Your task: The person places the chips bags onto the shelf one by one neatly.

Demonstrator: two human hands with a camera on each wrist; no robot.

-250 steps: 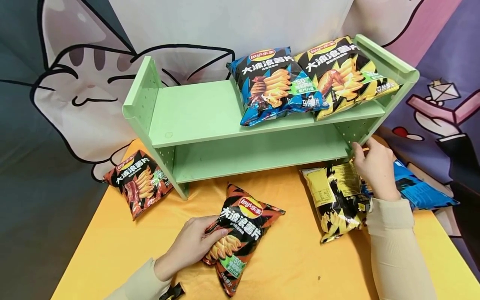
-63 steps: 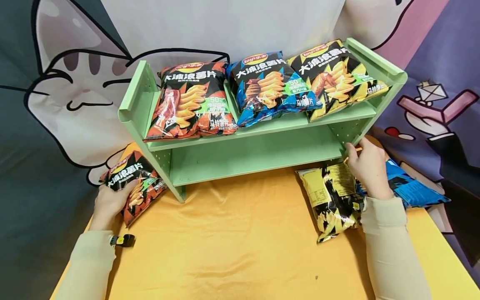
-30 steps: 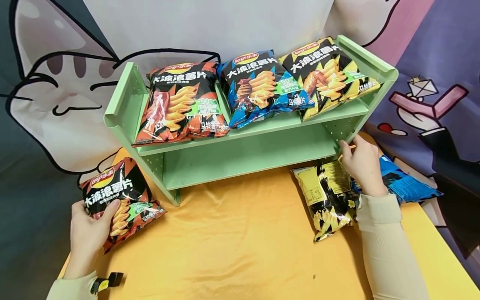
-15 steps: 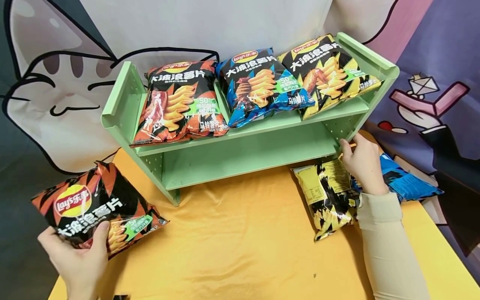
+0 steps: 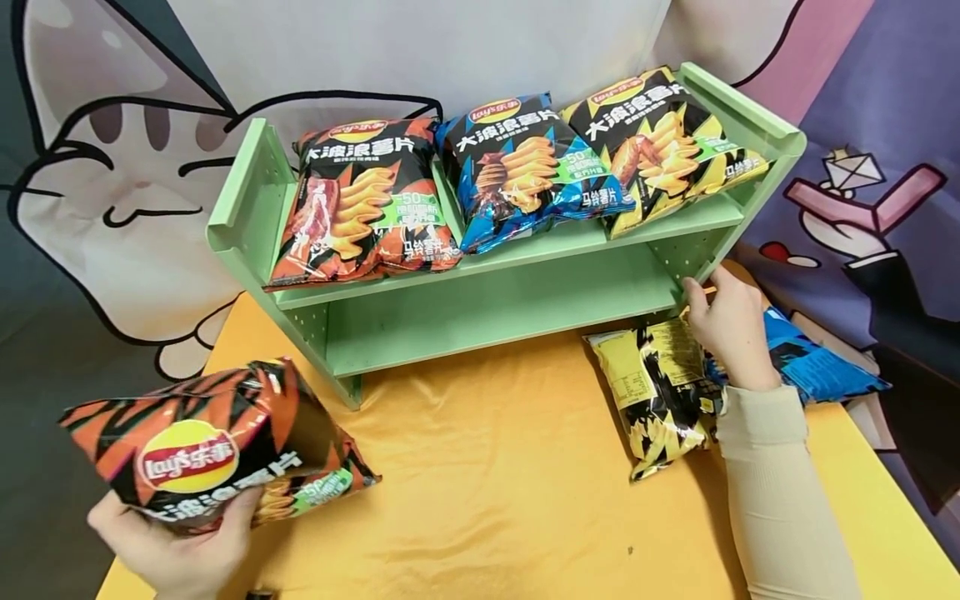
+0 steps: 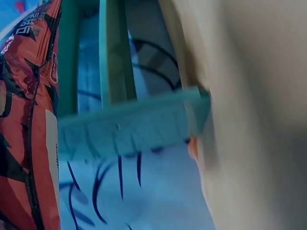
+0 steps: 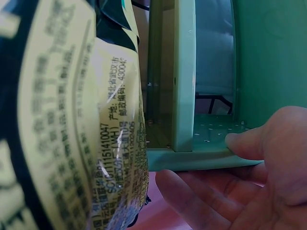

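Note:
My left hand [image 5: 180, 550] grips a red-and-black bag of chips [image 5: 202, 454] by its lower part, thumb across the printed front. The bag is tilted over the front left of the table, its logo end toward the left. Its red side also shows in the left wrist view. My right hand [image 5: 731, 333] holds the right side panel of a green two-tier shelf [image 5: 487, 312], thumb on the inner face, fingers outside. Across the upper tier lean a red chip bag [image 5: 360, 204], a blue one [image 5: 525, 171] and a yellow one [image 5: 663, 154], fronts facing me.
By my right hand, a yellow-and-black chip bag [image 5: 652, 392] lies back side up on the yellow tablecloth [image 5: 480, 500]. A blue chip bag [image 5: 832, 358] lies farther right, partly behind my wrist. A printed cartoon backdrop [image 5: 555, 42] hangs behind the shelf.
The first red bag went from my left hand to the upper tier's left. My left hand then took the second red bag from beside the shelf, lifting it toward me. My right hand stayed.

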